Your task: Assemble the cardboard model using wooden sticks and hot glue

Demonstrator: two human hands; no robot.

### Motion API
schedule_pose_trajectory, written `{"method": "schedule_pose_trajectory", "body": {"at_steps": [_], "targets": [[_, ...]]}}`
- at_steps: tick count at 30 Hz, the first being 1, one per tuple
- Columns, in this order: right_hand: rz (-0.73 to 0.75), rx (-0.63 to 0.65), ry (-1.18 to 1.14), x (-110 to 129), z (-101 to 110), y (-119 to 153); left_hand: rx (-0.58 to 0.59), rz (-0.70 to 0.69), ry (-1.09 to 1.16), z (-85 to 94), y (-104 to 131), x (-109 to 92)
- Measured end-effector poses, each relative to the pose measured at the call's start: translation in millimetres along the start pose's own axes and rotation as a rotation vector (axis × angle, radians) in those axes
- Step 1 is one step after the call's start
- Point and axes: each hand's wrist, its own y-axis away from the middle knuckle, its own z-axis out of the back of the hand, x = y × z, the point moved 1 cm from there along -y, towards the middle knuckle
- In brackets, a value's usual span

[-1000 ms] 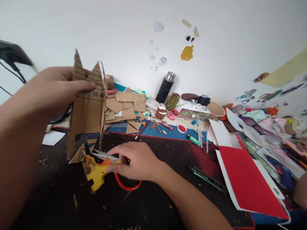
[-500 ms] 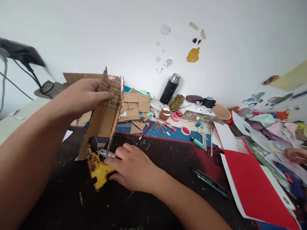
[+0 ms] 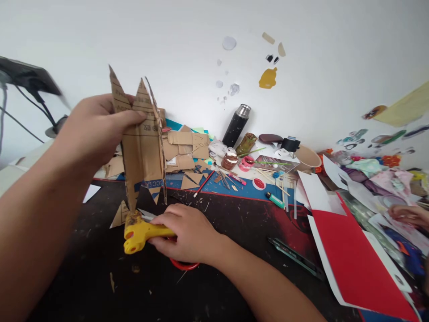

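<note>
My left hand (image 3: 97, 127) is closed on a folded piece of corrugated cardboard (image 3: 149, 152), its thumb pressed across the front near the pointed upper ends. The cardboard stands upright, with torn edges and a dark blue printed strip low down. Just beneath its lower left tip is the stained nozzle end of a yellow hot glue gun (image 3: 147, 231). My right hand (image 3: 189, 235) is wrapped around the gun's handle. By that hand, a red loop (image 3: 184, 265) and a pale blade (image 3: 146, 215) show, apparently scissors on the dark table. A cardboard triangle (image 3: 119, 215) lies behind the nozzle.
Cardboard scraps (image 3: 182, 150) lie at the back, beside a black flask (image 3: 237, 125) and paint jars (image 3: 229, 159). A utility knife (image 3: 295, 258) and red sheet (image 3: 362, 255) are to the right. Another person's hand (image 3: 409, 214) is at the far right. A power strip (image 3: 30, 74) hangs left.
My left hand has lifted the cardboard and turned it, showing its second point and uncovering the triangle on the table. The glue gun has rotated in my right hand, and the red loop now shows.
</note>
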Motion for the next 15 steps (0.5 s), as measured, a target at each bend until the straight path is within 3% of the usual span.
{"method": "schedule_pose_trajectory", "body": {"at_steps": [5, 9, 12, 15], "targets": [[-0.126, -0.151, -0.223, 1, 9, 1, -0.028, -0.049, 0.261, 1.7, 3, -12], [-0.232, -0.257, -0.479, 1, 14, 1, -0.144, -0.06, 0.297, 1.6, 0, -12], [-0.407, -0.203, -0.777, -3, 13, 0, -0.241, -0.071, 0.312, 2.6, -4, -9], [-0.497, -0.155, -1.093, -9, 12, -2, -0.224, 0.03, 0.39, 5.6, -13, -5]]}}
